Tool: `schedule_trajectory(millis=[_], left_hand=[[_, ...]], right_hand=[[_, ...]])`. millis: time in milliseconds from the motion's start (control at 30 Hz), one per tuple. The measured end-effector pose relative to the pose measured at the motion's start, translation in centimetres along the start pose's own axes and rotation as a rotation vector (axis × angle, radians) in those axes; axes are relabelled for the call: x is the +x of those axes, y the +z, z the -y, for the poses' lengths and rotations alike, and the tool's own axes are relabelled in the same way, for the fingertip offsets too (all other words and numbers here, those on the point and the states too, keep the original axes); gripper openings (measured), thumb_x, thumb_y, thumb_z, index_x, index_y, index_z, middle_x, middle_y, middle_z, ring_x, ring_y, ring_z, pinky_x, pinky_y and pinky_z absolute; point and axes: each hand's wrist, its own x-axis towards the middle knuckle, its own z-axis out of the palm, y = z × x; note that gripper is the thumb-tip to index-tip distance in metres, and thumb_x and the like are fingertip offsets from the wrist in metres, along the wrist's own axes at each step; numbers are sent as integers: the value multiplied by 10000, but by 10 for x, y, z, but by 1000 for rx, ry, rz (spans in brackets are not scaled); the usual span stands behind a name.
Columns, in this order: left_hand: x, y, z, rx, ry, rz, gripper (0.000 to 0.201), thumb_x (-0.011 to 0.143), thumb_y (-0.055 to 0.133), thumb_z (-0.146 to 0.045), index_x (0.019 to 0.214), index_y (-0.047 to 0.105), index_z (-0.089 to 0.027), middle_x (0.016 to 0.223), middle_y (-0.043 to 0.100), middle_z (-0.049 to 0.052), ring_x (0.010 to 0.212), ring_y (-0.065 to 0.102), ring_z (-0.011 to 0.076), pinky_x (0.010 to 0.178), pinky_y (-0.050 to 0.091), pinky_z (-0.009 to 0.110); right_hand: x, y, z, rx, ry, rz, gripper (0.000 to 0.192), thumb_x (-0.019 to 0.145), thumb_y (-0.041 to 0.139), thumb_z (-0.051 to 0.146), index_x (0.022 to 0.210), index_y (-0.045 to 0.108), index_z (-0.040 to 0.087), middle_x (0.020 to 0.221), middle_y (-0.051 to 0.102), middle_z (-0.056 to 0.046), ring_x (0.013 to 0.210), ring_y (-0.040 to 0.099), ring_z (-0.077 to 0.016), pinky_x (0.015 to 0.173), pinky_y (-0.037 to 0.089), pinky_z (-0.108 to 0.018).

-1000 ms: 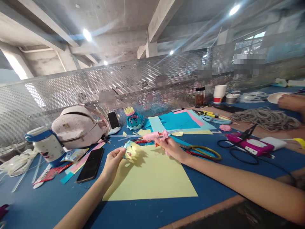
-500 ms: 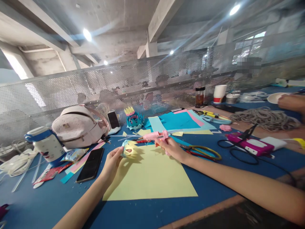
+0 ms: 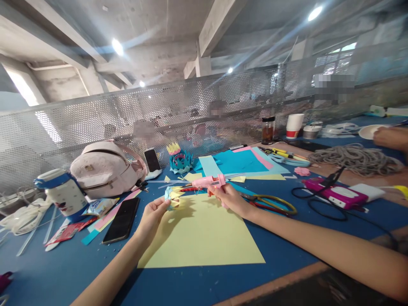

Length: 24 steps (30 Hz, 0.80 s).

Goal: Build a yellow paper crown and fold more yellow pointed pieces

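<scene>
Between the closed fingers of my left hand (image 3: pixel 156 212) is a small paper flower (image 3: pixel 174 196) with yellow and light blue pointed petals. My right hand (image 3: pixel 228 197) is wrapped round the grip of a pink hot glue gun (image 3: pixel 208 182). The gun's nozzle points left, close to the flower's upper edge; whether they touch I cannot tell. Below both hands lies a large pale yellow paper sheet (image 3: pixel 207 238). Scissors (image 3: pixel 276 204) with yellow and red handles rest just behind my right wrist.
Left are a pale backpack (image 3: pixel 102 168), a blue-white bottle (image 3: pixel 65 193) and a black phone (image 3: pixel 123 221). Behind stand a blue paper flower (image 3: pixel 181 162) and coloured sheets (image 3: pixel 239 163). On the right are a magenta box (image 3: pixel 336 193) with cable, grey cord (image 3: pixel 353 157) and another person's hand (image 3: pixel 392 137).
My left hand has turned the paper flower, so it now shows more from its side. It has shifted slightly right, nearer the nozzle. The glue gun has hardly moved.
</scene>
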Motion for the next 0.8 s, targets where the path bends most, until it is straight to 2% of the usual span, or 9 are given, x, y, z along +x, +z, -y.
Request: schedule_trajectory(millis=[100, 233, 333, 433, 500, 567, 667, 800], left_hand=[[0, -2, 1, 21, 5, -3, 314, 977, 638, -362, 1211, 624, -153, 1206, 650, 81, 1027, 666, 224, 884, 573, 425], [0, -2, 0, 31, 2, -14, 307, 975, 642, -354, 1207, 625, -153, 1199, 651, 79, 1017, 668, 221, 872, 577, 416], [-1, 0, -2, 16, -8, -24, 293, 963, 655, -399, 1083, 672, -131, 1071, 700, 67, 922, 689, 194, 833, 577, 380], [-1, 0, -3, -14, -25, -36, 424, 872, 733, -524, 944, 728, -106, 883, 745, 82, 831, 708, 204, 794, 555, 325], [0, 0, -2, -28, -32, -41, 468, 825, 770, -554, 932, 741, -99, 818, 747, 84, 809, 714, 211, 793, 546, 308], [0, -1, -1, -31, -34, -40, 418, 870, 739, -516, 968, 722, -111, 851, 738, 65, 808, 709, 193, 796, 556, 322], [-1, -2, 2, -26, -16, -47, 296, 964, 653, -407, 1063, 672, -129, 1012, 706, 55, 869, 693, 179, 805, 579, 364], [-1, -2, 2, -42, 35, -85, 290, 977, 640, -362, 1169, 636, -144, 1146, 666, 71, 968, 677, 203, 838, 583, 391]], right_hand=[[0, 0, -2, -6, 3, 3, 666, 783, 524, 824, 776, 626, 166, 515, 331, 73, 409, 361, -88, 394, 298, -227], [1, 0, -4, -8, -3, 1, 657, 791, 520, 819, 777, 624, 170, 527, 348, 67, 420, 376, -92, 398, 304, -226], [1, 0, -6, -8, -6, 3, 651, 796, 520, 813, 774, 628, 171, 518, 344, 67, 419, 380, -94, 395, 296, -224], [1, 0, -6, -3, -10, 7, 648, 799, 521, 809, 779, 630, 171, 511, 334, 72, 408, 366, -89, 393, 288, -223], [1, 0, -5, 1, -15, 7, 648, 797, 522, 811, 780, 626, 171, 514, 334, 72, 409, 364, -88, 394, 290, -223], [1, 0, -4, 5, -17, 6, 646, 797, 523, 810, 783, 620, 171, 522, 339, 72, 413, 367, -87, 394, 291, -222], [1, 0, -3, 6, -15, 8, 641, 803, 523, 802, 783, 621, 169, 519, 331, 74, 407, 359, -84, 391, 283, -221], [0, 0, -2, 4, -12, 9, 642, 797, 531, 799, 780, 628, 165, 517, 332, 75, 408, 356, -82, 392, 287, -221]])
